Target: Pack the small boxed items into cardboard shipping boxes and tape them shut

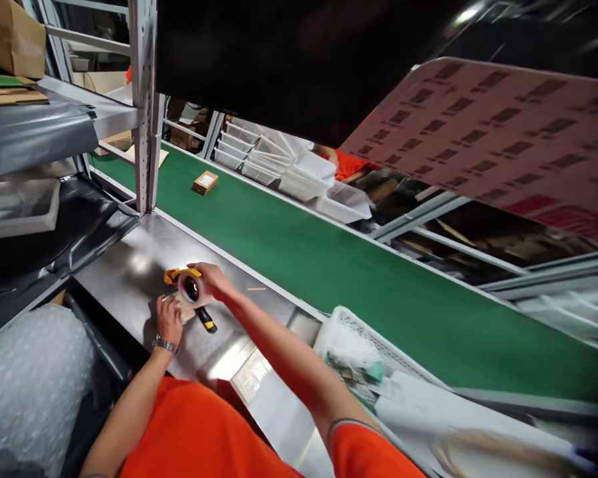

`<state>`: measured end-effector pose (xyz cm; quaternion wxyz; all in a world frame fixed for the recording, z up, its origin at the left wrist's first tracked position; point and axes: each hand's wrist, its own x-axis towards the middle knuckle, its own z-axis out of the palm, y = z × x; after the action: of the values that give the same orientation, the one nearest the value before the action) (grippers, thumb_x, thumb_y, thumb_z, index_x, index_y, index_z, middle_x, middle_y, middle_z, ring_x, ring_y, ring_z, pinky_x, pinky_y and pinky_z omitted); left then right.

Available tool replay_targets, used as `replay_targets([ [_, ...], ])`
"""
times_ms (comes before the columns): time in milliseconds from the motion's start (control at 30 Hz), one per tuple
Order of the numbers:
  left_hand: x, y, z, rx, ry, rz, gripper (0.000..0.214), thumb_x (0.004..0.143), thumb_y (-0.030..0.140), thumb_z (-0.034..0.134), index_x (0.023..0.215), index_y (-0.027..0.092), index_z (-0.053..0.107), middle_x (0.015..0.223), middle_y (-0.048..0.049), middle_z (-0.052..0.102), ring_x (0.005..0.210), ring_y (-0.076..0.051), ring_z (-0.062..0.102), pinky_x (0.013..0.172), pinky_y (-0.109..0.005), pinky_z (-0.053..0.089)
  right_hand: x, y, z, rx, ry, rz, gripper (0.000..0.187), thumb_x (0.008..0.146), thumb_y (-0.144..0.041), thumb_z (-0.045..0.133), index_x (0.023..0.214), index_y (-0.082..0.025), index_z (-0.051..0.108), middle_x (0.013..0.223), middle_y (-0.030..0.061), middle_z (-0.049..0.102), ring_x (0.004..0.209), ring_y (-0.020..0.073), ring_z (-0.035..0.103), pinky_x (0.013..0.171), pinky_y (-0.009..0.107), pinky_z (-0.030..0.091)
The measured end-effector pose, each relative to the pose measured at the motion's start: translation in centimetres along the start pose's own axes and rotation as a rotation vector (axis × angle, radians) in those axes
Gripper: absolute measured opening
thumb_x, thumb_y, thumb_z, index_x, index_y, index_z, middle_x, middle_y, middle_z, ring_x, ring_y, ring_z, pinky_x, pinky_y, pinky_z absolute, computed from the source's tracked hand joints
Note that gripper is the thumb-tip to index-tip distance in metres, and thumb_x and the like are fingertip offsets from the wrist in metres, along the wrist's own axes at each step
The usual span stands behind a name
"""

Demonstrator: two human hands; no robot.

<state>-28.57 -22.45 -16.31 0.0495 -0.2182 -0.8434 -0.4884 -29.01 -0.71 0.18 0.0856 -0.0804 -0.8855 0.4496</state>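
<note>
My right hand [213, 279] is closed around a yellow and black tape dispenser [192, 292] with a clear tape roll, held over the steel worktable [129, 272]. Just left of it, my left hand [169, 320], with a watch on the wrist, presses down on a small pale packet [182, 310] that lies under the dispenser. The packet is mostly hidden by both hands.
A green conveyor belt [329, 259] runs behind the table, carrying a small cardboard box [205, 182]. White baskets [279, 166] stand beyond it. A white basket with packets [359, 345] sits at my right. Bubble wrap [24, 385] lies lower left; shelving uprights [144, 99] stand left.
</note>
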Motion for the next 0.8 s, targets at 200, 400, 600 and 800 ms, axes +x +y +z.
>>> replay_targets([
  [200, 0.8, 0.3, 0.2, -0.048, 0.006, -0.13, 0.01, 0.102, 0.02, 0.064, 0.096, 0.029, 0.065, 0.128, -0.0186, 0.077, 0.15, -0.041, 0.064, 0.133, -0.063, 0.052, 1.9, -4.1, 1.8, -0.168, -0.241, -0.139, 0.022, 0.101, -0.034, 0.067, 0.095, -0.021, 0.084, 0.119, 0.0139, 0.091, 0.114, 0.0302, 0.081, 0.111, 0.043, 0.063],
  [400, 3.1, 0.7, -0.2, -0.074, 0.005, -0.217, 0.016, 0.1, 0.016, 0.061, 0.093, 0.03, 0.058, 0.119, -0.0161, 0.073, 0.136, -0.037, 0.068, 0.128, -0.056, 0.054, -5.3, -5.6, -0.1, 0.064, -0.115, 0.076, 0.047, 0.113, -0.049, 0.053, 0.118, -0.02, 0.09, 0.128, 0.014, 0.09, 0.117, 0.0343, 0.083, 0.111, 0.046, 0.065],
  [600, 5.6, 0.1, -0.6, -0.058, -0.011, -0.265, 0.016, 0.095, 0.012, 0.065, 0.102, 0.026, 0.064, 0.12, -0.0142, 0.073, 0.132, -0.035, 0.068, 0.126, -0.06, 0.053, -18.2, -2.9, 1.3, 0.154, 0.016, 0.314, 0.06, 0.11, -0.07, 0.05, 0.12, -0.027, 0.091, 0.124, 0.0154, 0.09, 0.113, 0.044, 0.084, 0.11, 0.065, 0.068],
  [800, 7.2, 0.6, -0.9, -0.06, -0.081, -0.217, 0.028, 0.093, 0.011, 0.067, 0.115, 0.021, 0.081, 0.125, -0.0153, 0.077, 0.135, -0.036, 0.07, 0.134, -0.061, 0.049, -16.4, 0.6, 5.7, 0.131, 0.019, 0.323, 0.05, 0.107, -0.057, 0.049, 0.113, -0.028, 0.091, 0.119, 0.0127, 0.091, 0.11, 0.0379, 0.084, 0.107, 0.055, 0.069],
])
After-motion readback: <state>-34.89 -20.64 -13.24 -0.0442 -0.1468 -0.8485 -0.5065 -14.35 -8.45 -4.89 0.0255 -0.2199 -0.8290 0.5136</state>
